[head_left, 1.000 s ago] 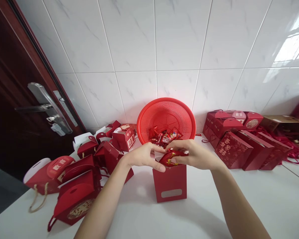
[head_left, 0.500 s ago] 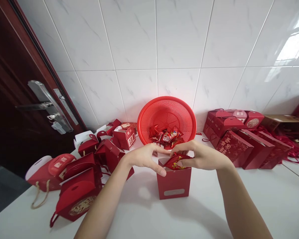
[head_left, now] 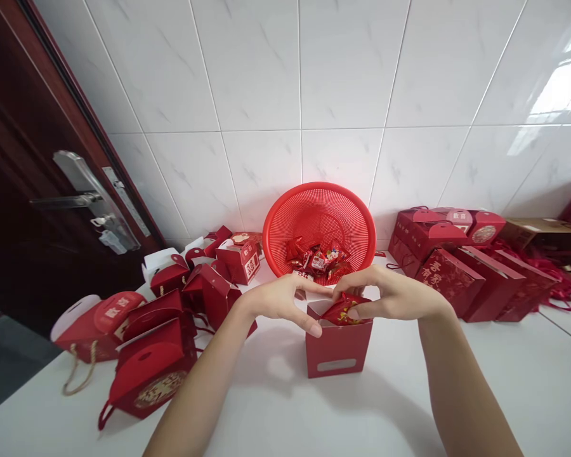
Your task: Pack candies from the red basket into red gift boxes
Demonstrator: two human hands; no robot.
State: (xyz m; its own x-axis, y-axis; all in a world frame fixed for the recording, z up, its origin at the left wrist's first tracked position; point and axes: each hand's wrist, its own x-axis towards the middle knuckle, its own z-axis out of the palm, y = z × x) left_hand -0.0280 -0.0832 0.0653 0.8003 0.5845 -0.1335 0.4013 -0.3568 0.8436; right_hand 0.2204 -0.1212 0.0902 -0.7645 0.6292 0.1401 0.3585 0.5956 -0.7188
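Open box (head_left: 340, 352) upright on the white table (head_left: 276, 412), in front of the basket (head_left: 271, 251), with a red packet (head_left: 337, 313) in its mouth. The right hand (head_left: 393, 293) holds the packet between thumb and fingers. The left hand (head_left: 283, 303), thumb and forefinger wide apart, lies at the box's left rim; contact cannot be told. The basket, containing wrapped sweets (head_left: 320, 261), tilts at the table's back edge. Folded cartons (head_left: 147, 374) crowd toward the left edge; gift bags (head_left: 450, 282) stand right of the basket.
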